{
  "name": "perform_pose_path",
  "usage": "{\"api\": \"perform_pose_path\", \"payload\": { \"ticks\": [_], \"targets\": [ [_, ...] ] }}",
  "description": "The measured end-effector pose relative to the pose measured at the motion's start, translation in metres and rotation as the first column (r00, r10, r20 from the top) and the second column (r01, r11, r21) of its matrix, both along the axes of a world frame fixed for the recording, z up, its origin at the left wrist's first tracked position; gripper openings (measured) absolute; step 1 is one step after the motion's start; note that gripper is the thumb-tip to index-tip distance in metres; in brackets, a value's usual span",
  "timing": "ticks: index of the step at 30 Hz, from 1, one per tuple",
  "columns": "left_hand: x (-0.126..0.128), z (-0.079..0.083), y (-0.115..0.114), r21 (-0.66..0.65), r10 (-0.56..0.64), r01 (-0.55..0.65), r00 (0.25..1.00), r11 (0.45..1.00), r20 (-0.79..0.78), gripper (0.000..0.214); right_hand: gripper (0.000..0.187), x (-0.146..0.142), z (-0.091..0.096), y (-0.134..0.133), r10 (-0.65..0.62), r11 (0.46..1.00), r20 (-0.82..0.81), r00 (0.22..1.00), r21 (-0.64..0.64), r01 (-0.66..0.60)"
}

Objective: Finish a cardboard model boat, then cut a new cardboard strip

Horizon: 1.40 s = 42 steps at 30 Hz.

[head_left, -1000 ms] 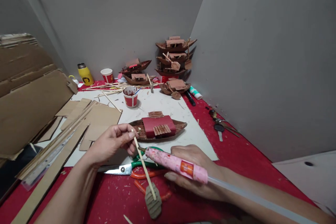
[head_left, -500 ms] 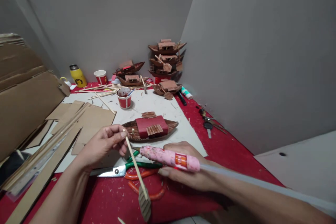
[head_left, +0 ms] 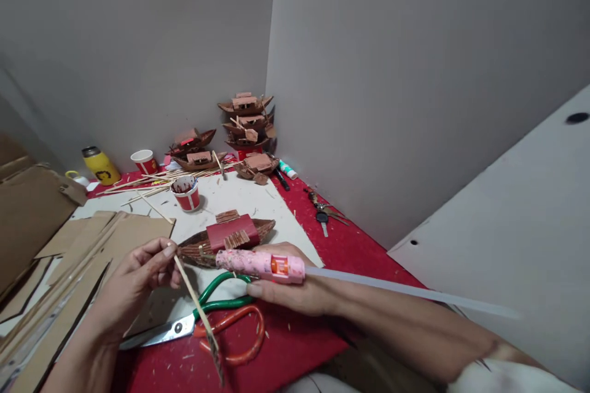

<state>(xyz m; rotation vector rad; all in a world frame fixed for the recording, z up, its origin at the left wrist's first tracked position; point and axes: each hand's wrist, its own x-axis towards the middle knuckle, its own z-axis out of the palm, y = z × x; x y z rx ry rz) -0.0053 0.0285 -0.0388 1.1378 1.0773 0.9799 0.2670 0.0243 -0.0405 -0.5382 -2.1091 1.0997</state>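
My left hand (head_left: 133, 279) pinches the top of a thin wooden stick (head_left: 193, 301); a small corrugated cardboard paddle (head_left: 217, 361) hangs edge-on at the stick's lower end. My right hand (head_left: 295, 291) is wrapped round a pink glue gun (head_left: 260, 264), with a long clear glue stick (head_left: 405, 290) trailing back along my forearm. The gun's nozzle points left towards the stick. Just beyond both hands lies a brown model boat with a red roof (head_left: 228, 234) on a white sheet (head_left: 258, 199).
Scissors with green and orange handles (head_left: 221, 316) lie on the red tabletop (head_left: 295, 344) under my hands. Cardboard sheets (head_left: 69, 245) fill the left. A red paper cup (head_left: 187, 192), loose sticks, a yellow bottle (head_left: 99, 164) and stacked model boats (head_left: 246, 123) sit near the corner; keys (head_left: 322, 212) lie by the right wall.
The view has swung right and tilted. The stick with its paddle has turned, so the paddle now shows edge-on. Both hands keep their hold.
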Motion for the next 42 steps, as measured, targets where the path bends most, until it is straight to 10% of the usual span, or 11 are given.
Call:
{"api": "perform_pose_path", "payload": {
  "ticks": [7, 13, 15, 17, 20, 23, 25, 28, 42],
  "targets": [
    [-0.016, -0.003, 0.007, -0.017, 0.185, -0.196, 0.947, 0.98, -0.263, 0.03, 0.029, 0.004, 0.004, -0.004, -0.195, 0.971, -0.072, 0.978, -0.155, 0.182],
    [-0.026, 0.01, 0.0, 0.101, 0.353, -0.356, 0.773, 0.929, -0.528, 0.025, 0.016, 0.003, 0.006, -0.004, -0.309, 0.949, -0.12, 0.943, 0.026, 0.314],
    [-0.011, 0.021, -0.017, 0.305, 0.528, -0.435, 0.625, 0.847, -0.575, 0.02, 0.017, 0.002, 0.005, -0.003, -0.361, 0.917, -0.144, 0.921, 0.123, 0.379],
    [0.02, 0.027, -0.041, 0.719, 0.769, -0.304, 0.396, 0.625, -0.502, 0.031, 0.018, 0.002, 0.004, 0.0, -0.38, 0.891, -0.162, 0.911, 0.199, 0.408],
    [0.091, 0.021, -0.08, 0.862, 0.617, 0.193, 0.626, 0.47, -0.476, 0.043, 0.018, 0.003, 0.001, 0.005, -0.427, 0.859, -0.154, 0.891, 0.239, 0.453],
    [0.158, 0.016, -0.099, 0.761, 0.332, 0.462, 0.705, 0.455, -0.627, 0.034, 0.018, 0.003, -0.003, 0.007, -0.451, 0.84, -0.138, 0.882, 0.269, 0.471],
    [0.185, 0.021, -0.098, 0.803, 0.478, 0.573, 0.666, 0.163, -0.572, 0.031, 0.018, 0.003, -0.004, 0.008, -0.454, 0.83, -0.135, 0.881, 0.295, 0.473],
    [0.193, 0.034, -0.089, 0.755, 0.702, 0.647, 0.589, -0.112, -0.401, 0.029, 0.017, 0.004, -0.006, 0.01, -0.481, 0.804, -0.133, 0.867, 0.328, 0.496],
    [0.17, 0.028, -0.076, 0.843, 0.695, 0.477, 0.694, -0.249, -0.187, 0.026, 0.016, 0.007, -0.007, 0.011, -0.609, 0.633, -0.257, 0.751, 0.412, 0.655]
  ]
}}
